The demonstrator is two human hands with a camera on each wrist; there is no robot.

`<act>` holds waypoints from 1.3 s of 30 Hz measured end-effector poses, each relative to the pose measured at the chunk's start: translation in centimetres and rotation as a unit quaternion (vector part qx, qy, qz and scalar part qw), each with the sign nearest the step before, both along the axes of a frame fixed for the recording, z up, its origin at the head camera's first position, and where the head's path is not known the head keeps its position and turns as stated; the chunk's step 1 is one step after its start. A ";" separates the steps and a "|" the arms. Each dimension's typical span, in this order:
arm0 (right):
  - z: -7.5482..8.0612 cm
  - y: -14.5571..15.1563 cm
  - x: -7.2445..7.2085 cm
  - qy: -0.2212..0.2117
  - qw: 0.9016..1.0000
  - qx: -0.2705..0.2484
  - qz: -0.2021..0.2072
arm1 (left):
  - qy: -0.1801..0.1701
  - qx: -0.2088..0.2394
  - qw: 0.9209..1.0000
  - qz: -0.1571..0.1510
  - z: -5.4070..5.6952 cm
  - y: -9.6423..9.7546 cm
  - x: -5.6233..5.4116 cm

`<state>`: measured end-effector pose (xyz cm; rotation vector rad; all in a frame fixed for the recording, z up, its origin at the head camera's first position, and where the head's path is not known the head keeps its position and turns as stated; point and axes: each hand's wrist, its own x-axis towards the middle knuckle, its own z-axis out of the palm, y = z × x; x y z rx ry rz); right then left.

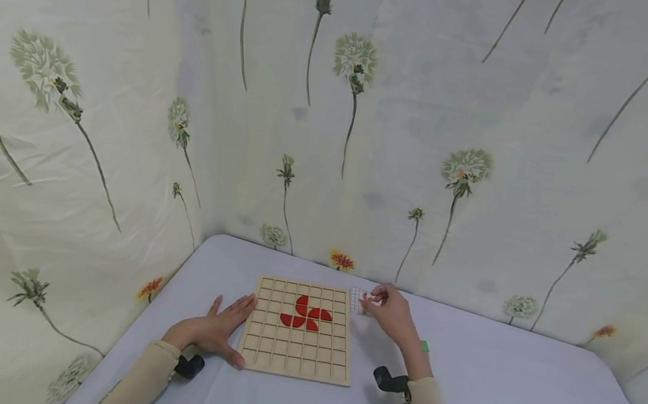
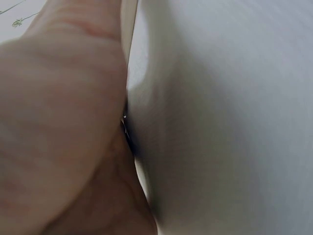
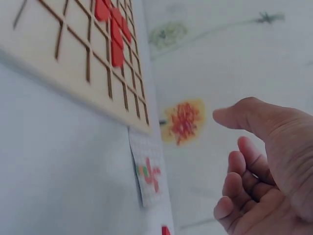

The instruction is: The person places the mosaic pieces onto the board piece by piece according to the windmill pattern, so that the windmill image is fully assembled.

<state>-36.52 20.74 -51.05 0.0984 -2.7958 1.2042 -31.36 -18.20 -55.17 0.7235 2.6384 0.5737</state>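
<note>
A square wooden grid board [image 1: 275, 346] lies on the white-covered table. Several red quarter-round pieces [image 1: 320, 314] form a pinwheel in its upper middle cells. My left hand [image 1: 215, 330] rests at the board's left edge, fingers spread and thumb at the lower left corner. Off the board's upper right side lies a printed grid card [image 1: 355, 300], its picture partly covered in the head view. Above that card hovers my right hand [image 1: 394, 315]. The right wrist view shows its fingers loosely bent and its thumb apart, nothing between them. In the left wrist view the palm [image 2: 54, 122] fills the left side.
A small green piece [image 1: 425, 346] shows beside my right wrist, partly hidden by it. In the right wrist view, a bit of a red item [image 3: 165, 230] appears at the bottom edge. Flower-printed cloth [image 1: 394, 136] hangs behind and left of the table.
</note>
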 end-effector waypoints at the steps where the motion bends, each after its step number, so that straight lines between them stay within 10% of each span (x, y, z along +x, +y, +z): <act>1: 0.1 0.7 -0.2 0.007 1.000 0.001 -0.006 | -0.001 0.001 1.000 0.000 0.0 0.0 0.0; 24: -3.0 6.6 -3.2 -0.069 0.997 -0.019 -0.034 | -0.006 0.000 1.000 0.007 0.4 -0.1 0.2; 39: -4.1 6.5 -3.6 -0.030 0.999 0.024 -0.021 | 0.001 -0.001 1.000 0.001 0.0 -0.1 0.2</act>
